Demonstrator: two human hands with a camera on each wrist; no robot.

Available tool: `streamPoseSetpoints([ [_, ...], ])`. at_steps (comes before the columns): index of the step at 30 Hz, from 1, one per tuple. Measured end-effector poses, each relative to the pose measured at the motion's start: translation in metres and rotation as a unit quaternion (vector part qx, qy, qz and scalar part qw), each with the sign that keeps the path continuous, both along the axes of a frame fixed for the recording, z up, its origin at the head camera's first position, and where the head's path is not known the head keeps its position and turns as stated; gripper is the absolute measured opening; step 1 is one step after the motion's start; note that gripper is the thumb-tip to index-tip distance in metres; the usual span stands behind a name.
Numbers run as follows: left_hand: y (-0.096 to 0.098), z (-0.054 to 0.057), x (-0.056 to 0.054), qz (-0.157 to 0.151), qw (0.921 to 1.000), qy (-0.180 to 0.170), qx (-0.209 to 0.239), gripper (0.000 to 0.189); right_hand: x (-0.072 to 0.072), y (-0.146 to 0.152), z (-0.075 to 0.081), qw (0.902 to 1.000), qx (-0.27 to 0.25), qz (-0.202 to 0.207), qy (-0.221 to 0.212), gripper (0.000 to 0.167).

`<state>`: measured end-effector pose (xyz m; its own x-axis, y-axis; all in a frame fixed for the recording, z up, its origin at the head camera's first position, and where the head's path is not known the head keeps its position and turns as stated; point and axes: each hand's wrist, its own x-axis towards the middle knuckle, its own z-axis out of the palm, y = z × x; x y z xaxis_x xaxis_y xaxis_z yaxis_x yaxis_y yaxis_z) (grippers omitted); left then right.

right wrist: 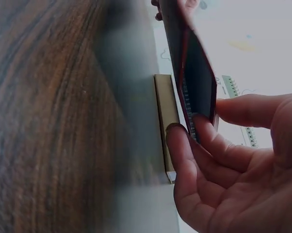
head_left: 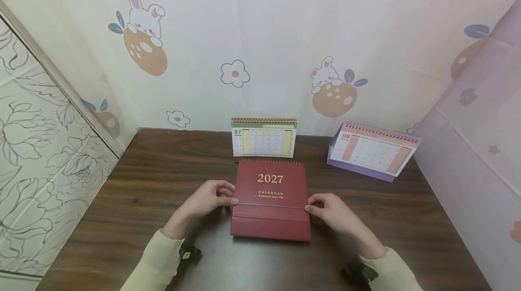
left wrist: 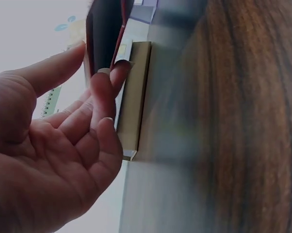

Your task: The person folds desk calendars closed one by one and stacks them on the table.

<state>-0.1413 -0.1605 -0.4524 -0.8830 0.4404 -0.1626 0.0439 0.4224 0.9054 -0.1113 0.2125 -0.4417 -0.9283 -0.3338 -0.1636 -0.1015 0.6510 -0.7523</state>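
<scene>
A dark red desk calendar (head_left: 270, 191) with gold "2027" lettering and a spiral along its far edge is held between both hands. My left hand (head_left: 211, 198) pinches its left edge, thumb on the cover and fingertips beneath, as the left wrist view shows. On the opposite edge my right hand (head_left: 331, 212) pinches in the same way, thumb against the cover (right wrist: 209, 92), fingers tucked into the folded stand. Both wrist views show the calendar edge-on, with a dark gap between its panels. Right behind it stands a green-topped calendar (head_left: 264, 139) showing 07.
To the right at the back, a purple-based calendar (head_left: 372, 151) showing 08 stands angled. The dark wooden table (head_left: 171, 155) meets a patterned wall covering (head_left: 268, 56) at the back, with further coverings on both sides. Black wrist devices (head_left: 190, 252) sit at both cuffs.
</scene>
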Motion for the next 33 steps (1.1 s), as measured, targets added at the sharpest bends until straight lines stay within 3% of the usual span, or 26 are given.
streamPoseSetpoints([
  [4,0.001,-0.003,0.001,-0.003,0.9994,-0.031,0.013,0.034,-0.001,0.0,-0.003,0.9994,-0.002,0.006,-0.033,0.014],
  [8,0.002,-0.006,0.001,-0.008,0.9992,-0.037,0.01,0.034,-0.002,0.0,-0.006,0.9987,-0.008,0.019,-0.046,0.015],
  [15,0.002,-0.008,0.0,-0.014,0.9989,-0.042,-0.014,0.036,-0.001,-0.001,-0.009,0.9983,-0.005,0.036,-0.045,0.016],
  [24,0.002,-0.011,0.001,-0.033,0.9982,-0.048,-0.015,0.025,0.005,-0.006,-0.005,0.9975,0.05,0.03,-0.038,0.012],
  [33,0.003,-0.011,0.002,-0.061,0.9942,-0.017,-0.087,0.021,0.004,-0.005,-0.007,0.9973,0.059,0.029,-0.033,0.01],
])
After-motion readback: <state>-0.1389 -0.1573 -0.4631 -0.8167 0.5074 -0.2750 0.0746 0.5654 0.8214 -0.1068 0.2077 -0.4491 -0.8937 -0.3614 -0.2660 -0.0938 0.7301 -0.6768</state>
